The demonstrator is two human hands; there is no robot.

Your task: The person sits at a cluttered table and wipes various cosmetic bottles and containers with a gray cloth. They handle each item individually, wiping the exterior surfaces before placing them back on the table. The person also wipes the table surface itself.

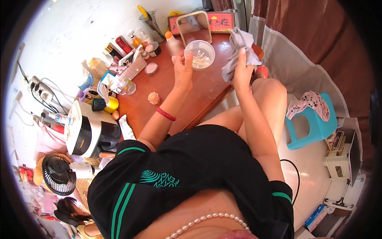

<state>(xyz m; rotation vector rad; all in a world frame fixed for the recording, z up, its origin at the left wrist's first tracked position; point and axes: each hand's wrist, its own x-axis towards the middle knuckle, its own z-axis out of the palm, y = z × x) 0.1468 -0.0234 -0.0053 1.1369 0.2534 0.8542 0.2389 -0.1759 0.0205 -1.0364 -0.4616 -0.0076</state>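
Observation:
In the head view my left hand (pixel 183 71), with a red bangle on its wrist, is at the left edge of a round translucent plastic tub (pixel 209 49). The thumb overlaps the tub's rim and the fingers are outside it, pinching its wall. White-tipped cotton swabs (pixel 200 59) lie inside. A bottle with an orange cap (pixel 169 35) stands just beyond these fingers. On the right, over the table's edge, my right hand (pixel 243 70) holds a crumpled grey cloth (pixel 238 41) raised, with its thumb pressed on the fabric.
Cosmetics, a glass mug (pixel 127 86) and a rose-shaped item (pixel 153 98) stand on the brown table (pixel 176 110). A framed mirror (pixel 194 28) is behind the tub. A black-and-white appliance (pixel 86 131) and a fan (pixel 59 174) are left; a turquoise stool (pixel 326 128) is right. Another person (pixel 71 212) is lower left.

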